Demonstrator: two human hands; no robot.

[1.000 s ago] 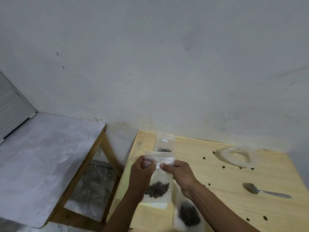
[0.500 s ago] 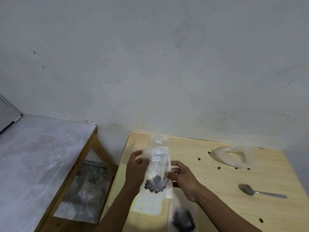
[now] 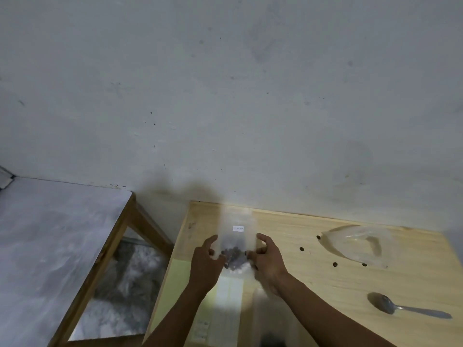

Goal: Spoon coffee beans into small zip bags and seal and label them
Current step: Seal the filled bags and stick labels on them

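Observation:
A small clear zip bag [image 3: 237, 242] with a white label and dark coffee beans at its bottom is blurred over the wooden table [image 3: 325, 284], near its far left corner. My left hand [image 3: 205, 262] pinches the bag's lower left edge, and my right hand [image 3: 268, 260] pinches its lower right edge. Below my hands lies a pale yellow label sheet [image 3: 225, 296]. A second bag of beans [image 3: 273, 340] shows at the bottom edge, partly hidden by my right forearm. A metal spoon [image 3: 390, 305] lies at the right.
A large, crumpled clear plastic bag [image 3: 355, 244] lies at the back right of the table. Loose coffee beans [image 3: 302, 249] are scattered near it. A grey-topped side table [image 3: 50, 246] stands to the left across a gap. The wall runs right behind the table.
Both hands slid from the bag's top down to its lower edges. The bag moved away from me toward the table's far edge, over the spot of an earlier labelled bag.

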